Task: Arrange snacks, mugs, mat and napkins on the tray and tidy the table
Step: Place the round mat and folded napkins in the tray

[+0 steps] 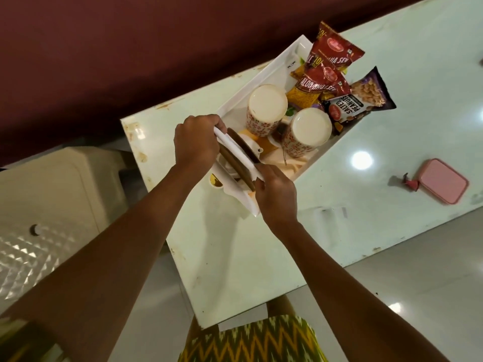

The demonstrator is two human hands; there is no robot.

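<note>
A white tray (264, 74) lies on the pale table (261, 244). Two patterned mugs (264, 108) (308, 131) stand upside down in its middle. Red snack packets (329, 58) and a salted peanuts packet (366, 97) are piled at its far end. At the near end, my left hand (196, 142) and my right hand (274, 194) both grip a white folded napkin (240, 152) wrapped about a brown round mat (243, 148), held on edge over the tray. Orange and cream cloth (292, 163) lies under the mugs.
A pink lidded box (441, 180) and a small red object (410, 182) lie on the table to the right. A small white cup with a gold inside (215, 180) sits beside the tray. A cream chair (52, 194) stands left of the table.
</note>
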